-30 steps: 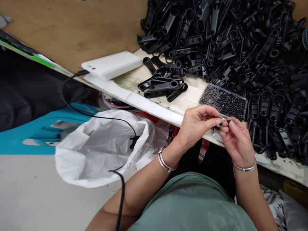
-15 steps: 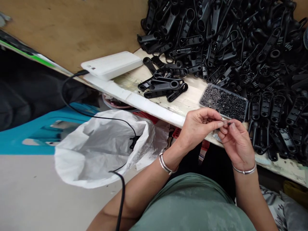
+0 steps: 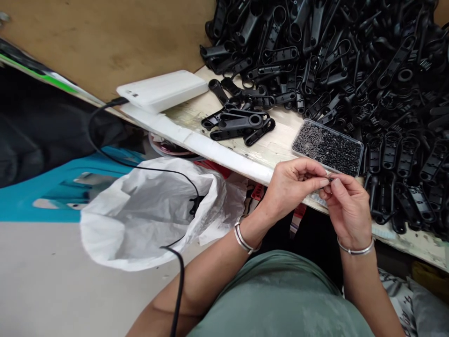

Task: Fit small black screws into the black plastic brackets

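Note:
My left hand and my right hand meet fingertip to fingertip at the table's front edge. Both are pinched on a tiny dark part, too small to name. Just beyond the fingers stands a clear shallow box of small black screws. A large heap of black plastic handle parts covers the table behind and to the right. A few of the same parts lie in a small group left of the box.
A white power bank with a black cable lies at the table's left corner. Below the edge hangs an open white plastic bag. A blue stool stands to the left on the floor.
Both hands stayed together at the table edge and shifted slightly down. The fingertips worked the small part; the view tilted a little.

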Demonstrator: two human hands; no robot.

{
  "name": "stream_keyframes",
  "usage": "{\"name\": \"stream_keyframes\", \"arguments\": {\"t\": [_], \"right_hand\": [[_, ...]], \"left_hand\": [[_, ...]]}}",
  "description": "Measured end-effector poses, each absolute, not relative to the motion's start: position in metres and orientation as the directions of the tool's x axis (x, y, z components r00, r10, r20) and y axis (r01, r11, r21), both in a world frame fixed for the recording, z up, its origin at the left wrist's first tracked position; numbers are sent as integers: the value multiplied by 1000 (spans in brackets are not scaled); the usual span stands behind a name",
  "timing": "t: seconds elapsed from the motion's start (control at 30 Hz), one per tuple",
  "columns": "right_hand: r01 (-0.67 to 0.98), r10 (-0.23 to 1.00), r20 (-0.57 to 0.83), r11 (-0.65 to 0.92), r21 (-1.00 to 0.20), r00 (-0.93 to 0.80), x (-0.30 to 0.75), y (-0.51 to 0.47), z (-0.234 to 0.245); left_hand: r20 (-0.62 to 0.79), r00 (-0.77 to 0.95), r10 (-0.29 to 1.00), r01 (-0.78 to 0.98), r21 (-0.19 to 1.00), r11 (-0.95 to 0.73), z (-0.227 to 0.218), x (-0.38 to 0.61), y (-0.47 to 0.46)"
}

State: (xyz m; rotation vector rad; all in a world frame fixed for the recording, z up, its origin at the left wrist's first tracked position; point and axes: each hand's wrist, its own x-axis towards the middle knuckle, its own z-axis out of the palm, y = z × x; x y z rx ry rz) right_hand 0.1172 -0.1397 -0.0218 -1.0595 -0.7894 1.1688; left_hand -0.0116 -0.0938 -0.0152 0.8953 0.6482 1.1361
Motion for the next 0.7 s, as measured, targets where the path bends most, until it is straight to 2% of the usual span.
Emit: {"name": "stream_keyframes", "arguments": {"t": [0.7], "right_hand": [[-164,939,41,103,-981,343,116,-142,-25]], "left_hand": [[-35,253,967,-483,861,157,-21,-11,-98]]}}
